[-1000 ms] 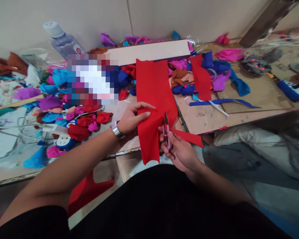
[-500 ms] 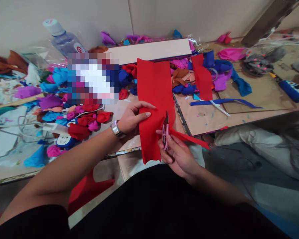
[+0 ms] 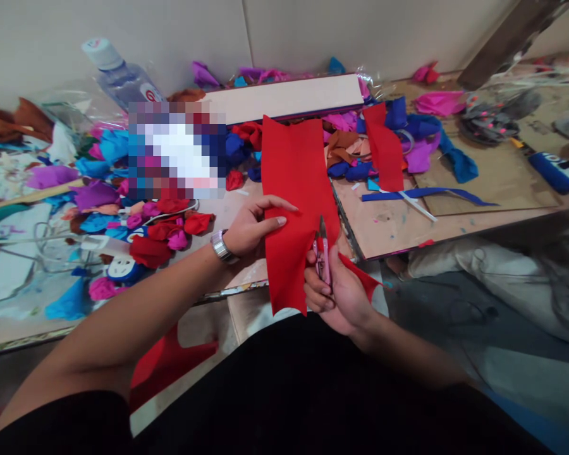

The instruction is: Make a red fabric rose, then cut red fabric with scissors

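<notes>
A long red sheet (image 3: pixel 296 170), looking like cloth or crepe paper, lies over the bench edge, its near end hanging toward me. My left hand (image 3: pixel 256 229), with a metal watch on the wrist, pinches its left edge between thumb and fingers. My right hand (image 3: pixel 334 294) grips small pink-handled scissors (image 3: pixel 322 256), blades pointing away from me and parted within the sheet. A slit runs from the near end up to the blades. To its right, the cut part of the sheet (image 3: pixel 364 278) bends out behind my right hand.
Crumpled coloured pieces (image 3: pixel 95 193) crowd the bench's left side and back, near a bottle (image 3: pixel 128 79) and a power strip (image 3: pixel 123 268). A pale board (image 3: pixel 289 98) lies behind. Rightward are a smaller red piece (image 3: pixel 384 148) and a blue strip (image 3: pixel 427 193). Another person's leg (image 3: pixel 478 272) shows at right.
My right hand and the scissors have shifted slightly right, and the blades have spread apart. The cut part beside my right hand has swung and now looks wider. My left hand stays almost still.
</notes>
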{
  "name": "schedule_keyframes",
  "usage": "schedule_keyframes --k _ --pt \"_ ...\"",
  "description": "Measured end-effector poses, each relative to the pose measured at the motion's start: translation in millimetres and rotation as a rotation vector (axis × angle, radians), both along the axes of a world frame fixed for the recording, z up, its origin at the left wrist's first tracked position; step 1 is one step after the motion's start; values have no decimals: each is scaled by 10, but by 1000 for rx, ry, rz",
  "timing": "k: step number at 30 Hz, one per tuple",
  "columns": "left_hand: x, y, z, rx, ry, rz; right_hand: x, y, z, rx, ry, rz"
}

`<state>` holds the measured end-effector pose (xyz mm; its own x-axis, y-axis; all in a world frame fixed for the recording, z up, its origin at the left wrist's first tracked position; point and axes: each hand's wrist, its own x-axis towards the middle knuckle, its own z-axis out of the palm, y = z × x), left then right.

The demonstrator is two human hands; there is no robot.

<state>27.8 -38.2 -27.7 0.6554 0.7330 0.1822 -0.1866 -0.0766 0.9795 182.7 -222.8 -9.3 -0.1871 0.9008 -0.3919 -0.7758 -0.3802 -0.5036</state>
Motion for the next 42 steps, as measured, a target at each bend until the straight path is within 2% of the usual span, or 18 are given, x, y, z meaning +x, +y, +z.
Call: schedule_keyframes --k 12,26,42 --pt "0 -13 39 11 24 -1 -7 9 -2 11 -60 38" --pt "-6 -8 21 59 45 6 -53 51 -4 6 -144 -51" --pt "0 -19 39 35 38 5 -105 30 -40 13 -168 -61"
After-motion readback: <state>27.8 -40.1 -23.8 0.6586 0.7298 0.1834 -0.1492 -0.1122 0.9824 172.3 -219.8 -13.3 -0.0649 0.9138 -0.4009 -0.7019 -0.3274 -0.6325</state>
